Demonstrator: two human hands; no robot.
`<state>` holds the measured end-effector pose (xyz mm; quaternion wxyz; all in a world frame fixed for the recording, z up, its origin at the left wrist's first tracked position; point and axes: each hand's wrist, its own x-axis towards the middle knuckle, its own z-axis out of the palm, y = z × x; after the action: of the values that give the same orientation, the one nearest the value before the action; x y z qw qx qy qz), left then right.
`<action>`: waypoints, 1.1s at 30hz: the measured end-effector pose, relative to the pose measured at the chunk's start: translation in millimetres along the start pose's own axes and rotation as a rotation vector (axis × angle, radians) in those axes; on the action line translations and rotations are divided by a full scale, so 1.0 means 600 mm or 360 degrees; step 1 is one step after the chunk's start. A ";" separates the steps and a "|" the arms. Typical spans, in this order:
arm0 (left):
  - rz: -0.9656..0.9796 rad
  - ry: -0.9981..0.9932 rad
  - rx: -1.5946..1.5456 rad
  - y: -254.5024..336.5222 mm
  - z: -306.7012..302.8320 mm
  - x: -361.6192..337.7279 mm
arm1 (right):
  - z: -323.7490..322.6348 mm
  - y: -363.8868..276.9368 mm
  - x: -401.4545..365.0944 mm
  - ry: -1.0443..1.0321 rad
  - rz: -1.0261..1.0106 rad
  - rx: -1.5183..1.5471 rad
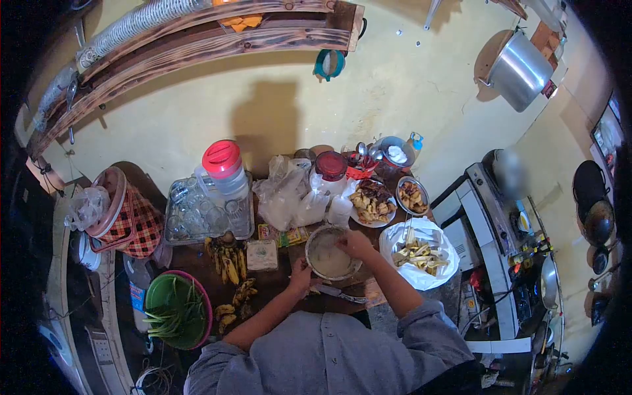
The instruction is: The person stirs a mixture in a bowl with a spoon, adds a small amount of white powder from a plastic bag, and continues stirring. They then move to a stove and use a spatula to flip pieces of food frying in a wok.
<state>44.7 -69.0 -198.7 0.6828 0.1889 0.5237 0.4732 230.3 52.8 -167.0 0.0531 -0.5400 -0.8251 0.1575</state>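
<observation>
A round bowl of pale, batter-like liquid stands at the table's middle, in front of my body. My left hand grips its lower left rim, fingers closed. Over the bowl's right side, my right hand dips toward the liquid with its fingers bunched together. Whatever those fingers hold, if anything, is hidden. Just below the bowl lies a knife-like item, partly in shadow. A white plastic bag to the right holds banana peels. Left of the bowl sits a pale square block or pack.
Ripe bananas lie left, near a tray of glasses and a red-lidded jug. Behind the bowl are plastic bags, a plate of fried pieces and another bowl. A green basin stands lower left.
</observation>
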 end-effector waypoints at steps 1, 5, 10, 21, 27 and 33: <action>-0.0011 -0.0025 -0.0056 -0.004 -0.003 0.005 | -0.003 -0.008 -0.002 -0.0156 -0.0167 0.0007; -0.0006 -0.0064 -0.0122 -0.005 -0.005 0.003 | -0.035 -0.019 -0.004 -0.0004 0.0087 -0.0148; -0.0110 -0.0075 -0.0076 0.010 -0.002 -0.009 | -0.079 -0.064 -0.007 -0.0303 -0.0269 -0.0033; -0.0036 -0.0068 -0.0173 -0.006 -0.006 0.006 | -0.074 -0.057 0.026 -0.0363 -0.0022 -0.0373; -0.0033 -0.0016 -0.0115 0.008 0.006 -0.010 | -0.067 -0.044 0.016 -0.0328 -0.0023 -0.0301; -0.0001 -0.0080 -0.0174 -0.011 -0.007 0.009 | -0.057 -0.034 0.009 -0.0219 0.0017 -0.0117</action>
<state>44.0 -68.6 -208.4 0.7052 0.1631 0.4797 0.4960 219.1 57.2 -128.6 -0.0245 -0.5340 -0.8290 0.1643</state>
